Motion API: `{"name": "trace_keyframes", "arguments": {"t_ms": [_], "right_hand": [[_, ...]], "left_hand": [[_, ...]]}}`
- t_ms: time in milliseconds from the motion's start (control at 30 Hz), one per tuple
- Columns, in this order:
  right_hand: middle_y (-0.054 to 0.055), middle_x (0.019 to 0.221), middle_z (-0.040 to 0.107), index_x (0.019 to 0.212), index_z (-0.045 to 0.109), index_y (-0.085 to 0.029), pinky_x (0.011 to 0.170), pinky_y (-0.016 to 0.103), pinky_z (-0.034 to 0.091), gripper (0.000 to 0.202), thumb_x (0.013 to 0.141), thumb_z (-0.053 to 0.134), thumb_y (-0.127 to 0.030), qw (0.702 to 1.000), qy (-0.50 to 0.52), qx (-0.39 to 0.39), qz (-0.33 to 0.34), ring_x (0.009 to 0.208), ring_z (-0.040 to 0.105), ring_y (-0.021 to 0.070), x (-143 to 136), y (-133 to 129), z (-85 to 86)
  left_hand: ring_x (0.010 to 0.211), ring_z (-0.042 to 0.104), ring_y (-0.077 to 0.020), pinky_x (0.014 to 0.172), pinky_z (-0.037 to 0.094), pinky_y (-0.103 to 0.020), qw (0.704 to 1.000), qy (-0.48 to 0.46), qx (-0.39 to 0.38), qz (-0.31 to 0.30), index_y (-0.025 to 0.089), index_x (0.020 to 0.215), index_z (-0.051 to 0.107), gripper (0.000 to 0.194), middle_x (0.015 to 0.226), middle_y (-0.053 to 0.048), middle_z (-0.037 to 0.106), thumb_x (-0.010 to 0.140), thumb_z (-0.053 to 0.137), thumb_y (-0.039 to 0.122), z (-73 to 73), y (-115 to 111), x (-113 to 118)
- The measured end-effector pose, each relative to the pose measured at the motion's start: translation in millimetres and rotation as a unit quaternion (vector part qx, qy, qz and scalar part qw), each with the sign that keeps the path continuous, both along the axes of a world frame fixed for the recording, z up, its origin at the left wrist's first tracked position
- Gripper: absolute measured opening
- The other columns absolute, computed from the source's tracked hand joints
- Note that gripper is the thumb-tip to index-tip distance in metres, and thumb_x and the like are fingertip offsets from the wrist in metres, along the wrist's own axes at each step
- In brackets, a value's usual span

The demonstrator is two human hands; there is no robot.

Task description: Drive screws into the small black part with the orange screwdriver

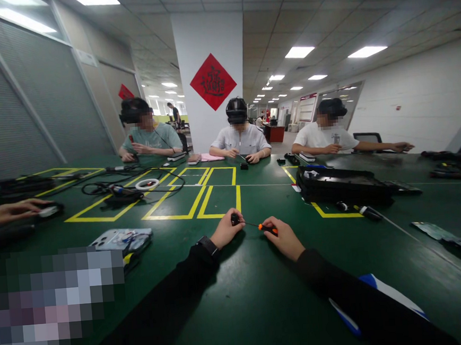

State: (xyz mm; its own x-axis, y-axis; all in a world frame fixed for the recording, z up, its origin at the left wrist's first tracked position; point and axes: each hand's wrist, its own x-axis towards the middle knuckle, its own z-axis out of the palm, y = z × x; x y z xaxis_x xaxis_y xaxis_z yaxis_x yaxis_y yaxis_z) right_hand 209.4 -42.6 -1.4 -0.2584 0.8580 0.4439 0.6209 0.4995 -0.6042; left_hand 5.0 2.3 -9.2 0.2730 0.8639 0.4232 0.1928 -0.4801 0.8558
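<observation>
My left hand point(227, 230), with a dark watch on the wrist, is closed around a small black part point(235, 219); its exact kind is too small to make out. My right hand point(284, 238) grips a screwdriver point(267, 228) by its orange and black handle. The thin metal shaft points left, and its tip reaches the fingers of my left hand at the black part. Whether the tip sits in a screw cannot be seen. Both hands are low over the green table point(232, 294), near its middle.
A black tray point(343, 185) stands at the right. Cables and a black device point(122, 194) lie left of centre, near a white ring point(147, 184). A clear plastic package point(122, 239) is at the left, beside a co-worker's hand point(16, 213). Three people sit across the table.
</observation>
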Motion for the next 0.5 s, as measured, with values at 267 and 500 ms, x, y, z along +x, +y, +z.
{"name": "trace_keyframes", "arguments": {"t_ms": [267, 500], "right_hand": [[0.005, 0.086, 0.059, 0.085, 0.060, -0.017, 0.080, 0.031, 0.038, 0.020, 0.078, 0.042, -0.022, 1.000, -0.017, -0.004, -0.003, 0.085, 0.051, 0.0160, -0.2, 2.0, 1.1], [0.002, 0.084, 0.059, 0.089, 0.054, -0.018, 0.074, 0.026, 0.041, 0.019, 0.071, 0.052, -0.021, 0.998, 0.037, -0.025, 0.042, 0.079, 0.054, 0.0128, -2.0, -1.4, 2.1]], "left_hand": [[0.072, 0.052, -0.0103, 0.071, 0.041, -0.026, 1.000, 0.013, 0.010, 0.013, 0.017, 0.082, 0.046, 0.018, 0.078, 0.001, 0.054, 0.067, 0.055, 0.017, 0.2, -1.9, -0.4], [0.072, 0.053, -0.0099, 0.072, 0.042, -0.026, 1.000, -0.003, -0.009, 0.014, 0.017, 0.085, 0.044, 0.020, 0.076, 0.001, 0.055, 0.067, 0.054, 0.015, 1.7, -2.9, -0.3]]}}
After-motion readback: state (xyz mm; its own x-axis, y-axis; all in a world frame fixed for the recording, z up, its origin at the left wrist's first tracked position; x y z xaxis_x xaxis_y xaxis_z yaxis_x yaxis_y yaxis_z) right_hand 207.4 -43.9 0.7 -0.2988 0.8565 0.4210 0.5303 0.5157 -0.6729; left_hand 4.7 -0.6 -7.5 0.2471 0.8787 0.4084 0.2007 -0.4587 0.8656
